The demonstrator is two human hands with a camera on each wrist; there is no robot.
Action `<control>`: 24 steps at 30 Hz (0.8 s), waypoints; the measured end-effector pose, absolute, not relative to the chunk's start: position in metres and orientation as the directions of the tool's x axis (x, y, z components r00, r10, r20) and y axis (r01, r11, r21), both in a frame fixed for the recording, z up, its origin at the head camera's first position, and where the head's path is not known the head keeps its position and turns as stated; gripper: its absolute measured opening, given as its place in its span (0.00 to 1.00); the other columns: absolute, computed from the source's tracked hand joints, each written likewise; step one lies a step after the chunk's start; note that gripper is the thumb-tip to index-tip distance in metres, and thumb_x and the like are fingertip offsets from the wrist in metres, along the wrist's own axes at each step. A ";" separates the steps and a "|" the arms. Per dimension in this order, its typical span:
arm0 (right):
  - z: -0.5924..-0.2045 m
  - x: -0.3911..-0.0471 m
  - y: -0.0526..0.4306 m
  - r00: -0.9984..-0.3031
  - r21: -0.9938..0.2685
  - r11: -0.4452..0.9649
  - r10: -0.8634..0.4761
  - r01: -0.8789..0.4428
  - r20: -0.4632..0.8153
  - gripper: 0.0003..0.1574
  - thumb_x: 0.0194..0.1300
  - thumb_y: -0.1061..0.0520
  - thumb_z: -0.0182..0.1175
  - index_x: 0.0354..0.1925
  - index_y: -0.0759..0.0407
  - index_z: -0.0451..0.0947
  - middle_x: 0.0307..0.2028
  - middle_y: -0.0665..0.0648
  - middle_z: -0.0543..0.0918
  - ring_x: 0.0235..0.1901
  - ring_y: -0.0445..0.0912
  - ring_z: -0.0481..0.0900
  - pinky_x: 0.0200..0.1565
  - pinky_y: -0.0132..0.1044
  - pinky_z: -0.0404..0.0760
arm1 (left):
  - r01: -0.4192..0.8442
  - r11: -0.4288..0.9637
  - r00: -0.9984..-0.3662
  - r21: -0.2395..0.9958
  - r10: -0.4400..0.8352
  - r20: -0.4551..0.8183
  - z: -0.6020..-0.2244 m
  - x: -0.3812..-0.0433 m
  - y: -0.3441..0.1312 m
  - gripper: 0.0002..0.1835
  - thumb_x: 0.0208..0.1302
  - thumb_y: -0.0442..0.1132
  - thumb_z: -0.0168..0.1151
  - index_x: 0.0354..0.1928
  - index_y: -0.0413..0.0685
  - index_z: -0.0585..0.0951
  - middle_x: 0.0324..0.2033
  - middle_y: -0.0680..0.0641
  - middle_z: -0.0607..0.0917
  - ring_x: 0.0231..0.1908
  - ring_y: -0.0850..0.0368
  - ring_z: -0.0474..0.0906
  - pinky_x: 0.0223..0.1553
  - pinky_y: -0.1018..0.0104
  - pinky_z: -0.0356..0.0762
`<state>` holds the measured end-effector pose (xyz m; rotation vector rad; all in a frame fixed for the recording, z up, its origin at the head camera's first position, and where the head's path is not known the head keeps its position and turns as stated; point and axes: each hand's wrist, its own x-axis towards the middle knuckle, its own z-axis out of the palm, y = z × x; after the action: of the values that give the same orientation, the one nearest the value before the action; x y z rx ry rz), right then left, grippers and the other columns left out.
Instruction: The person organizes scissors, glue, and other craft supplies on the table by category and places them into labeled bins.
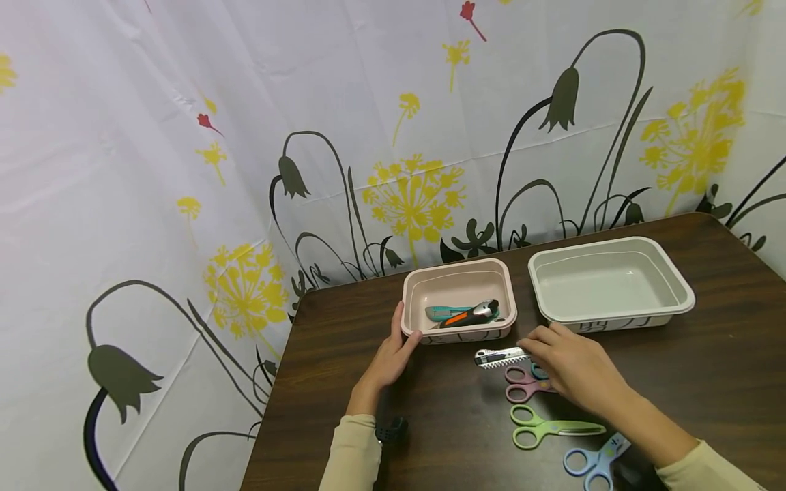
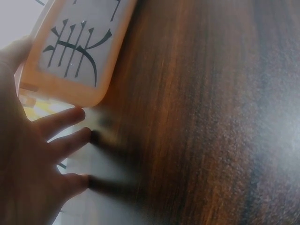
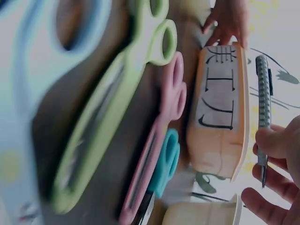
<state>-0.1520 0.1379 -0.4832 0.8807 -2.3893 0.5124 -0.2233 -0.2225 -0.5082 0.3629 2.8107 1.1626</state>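
My right hand [image 1: 580,365] pinches a silver utility knife [image 1: 500,356] with a ribbed body, held above several scissors. In the right wrist view the knife [image 3: 264,93] sits between thumb and fingers. A pale pink bin [image 1: 454,281] stands ahead, containing a teal utility knife [image 1: 442,312] and a black-and-orange utility knife [image 1: 468,316]. At the bin's left front corner, my left hand [image 1: 388,356] touches it with thumb and fingers spread. The left wrist view shows these fingers mostly straight beside the bin's lettered wall [image 2: 65,51].
Pink scissors [image 1: 542,386], green scissors [image 1: 543,428] and blue scissors [image 1: 602,458] lie below my right hand. Teal scissors [image 3: 167,157] lie partly hidden past the pink ones. A larger pale green bin [image 1: 614,279] stands at right. A flowered curtain [image 1: 344,82] hangs behind the wooden table [image 1: 442,423].
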 end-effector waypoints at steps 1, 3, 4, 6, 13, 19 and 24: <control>-0.482 -0.154 0.136 -0.653 -0.172 0.723 -0.462 -0.669 0.600 0.22 0.51 0.65 0.66 0.47 0.53 0.84 0.41 0.47 0.80 0.38 0.44 0.75 0.23 0.36 0.74 | 0.189 0.684 -0.968 0.704 0.248 0.018 -0.508 -0.223 -0.222 0.41 0.74 0.59 0.48 0.78 0.64 0.38 0.71 0.38 0.62 0.65 0.39 0.66 0.62 0.40 0.61; -0.480 -0.159 0.131 -0.680 -0.201 0.740 -0.428 -0.642 0.595 0.22 0.54 0.64 0.65 0.48 0.52 0.84 0.42 0.47 0.80 0.38 0.44 0.75 0.21 0.35 0.72 | 0.192 0.681 -0.968 0.707 0.252 0.021 -0.508 -0.224 -0.222 0.41 0.74 0.59 0.48 0.78 0.65 0.38 0.71 0.38 0.62 0.65 0.39 0.66 0.62 0.40 0.61; -0.479 -0.162 0.129 -0.691 -0.217 0.745 -0.412 -0.630 0.593 0.21 0.55 0.64 0.65 0.49 0.52 0.85 0.42 0.47 0.80 0.38 0.44 0.75 0.20 0.34 0.71 | 0.193 0.681 -0.967 0.707 0.252 0.022 -0.508 -0.224 -0.222 0.41 0.74 0.58 0.48 0.78 0.65 0.38 0.71 0.38 0.62 0.65 0.39 0.66 0.63 0.40 0.61; -0.477 -0.167 0.126 -0.707 -0.244 0.750 -0.386 -0.615 0.593 0.20 0.57 0.63 0.66 0.49 0.52 0.85 0.42 0.47 0.81 0.38 0.44 0.75 0.19 0.34 0.69 | 0.194 0.682 -0.968 0.705 0.250 0.024 -0.508 -0.224 -0.221 0.41 0.74 0.59 0.48 0.78 0.65 0.38 0.72 0.38 0.61 0.65 0.38 0.65 0.63 0.40 0.60; -0.479 -0.184 0.114 -0.703 -0.244 0.749 -0.381 -0.616 0.601 0.16 0.59 0.62 0.66 0.46 0.53 0.86 0.40 0.48 0.81 0.35 0.44 0.73 0.22 0.36 0.72 | 0.182 0.688 -0.970 0.702 0.243 0.014 -0.508 -0.223 -0.221 0.41 0.74 0.59 0.48 0.78 0.67 0.38 0.72 0.38 0.61 0.65 0.38 0.65 0.63 0.40 0.60; -0.479 -0.194 0.104 -0.726 -0.241 0.762 -0.394 -0.601 0.563 0.14 0.60 0.61 0.66 0.46 0.54 0.86 0.39 0.49 0.82 0.34 0.45 0.73 0.21 0.37 0.71 | 0.188 0.689 -0.970 0.700 0.242 0.022 -0.509 -0.223 -0.221 0.41 0.74 0.58 0.49 0.78 0.64 0.38 0.71 0.37 0.61 0.64 0.37 0.67 0.62 0.40 0.61; -0.476 -0.200 0.097 -0.738 -0.228 0.771 -0.412 -0.595 0.535 0.17 0.59 0.63 0.64 0.48 0.53 0.86 0.36 0.48 0.80 0.33 0.45 0.71 0.19 0.36 0.69 | 0.187 0.686 -0.970 0.703 0.241 0.023 -0.509 -0.224 -0.222 0.42 0.74 0.58 0.48 0.78 0.62 0.38 0.72 0.37 0.61 0.64 0.37 0.66 0.62 0.40 0.61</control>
<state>-0.1996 0.0967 -0.4759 0.7583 -2.5023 0.5377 -0.2235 -0.2215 -0.5090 0.3581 2.8196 1.1627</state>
